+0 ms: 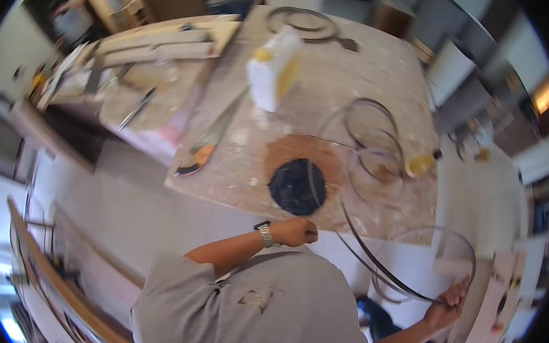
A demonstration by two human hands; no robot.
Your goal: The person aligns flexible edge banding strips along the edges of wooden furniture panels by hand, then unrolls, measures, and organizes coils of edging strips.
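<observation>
My right hand (448, 302), out at the lower right, is closed round a long, thin, dark edging strip (371, 255). Loops of the strip spread from that hand up over the worktable (251, 145). At the table's near edge is my left hand (297, 232), with a metal-band watch on the wrist. Its fingers are curled in, and what they hold, if anything, is hidden. Just beyond it lies a round black crumpled piece (296, 187) on a brown patch of the tabletop. More strip loops (372, 115) rest to the right of that patch.
A handsaw (206, 153) lies at the table's left edge. Behind it stands a white jug (263, 80) with a yellow cap. A yellow bottle (421, 165) lies on the right, and another coil (301, 39) at the far end. Boards (162, 48) fill the left bench.
</observation>
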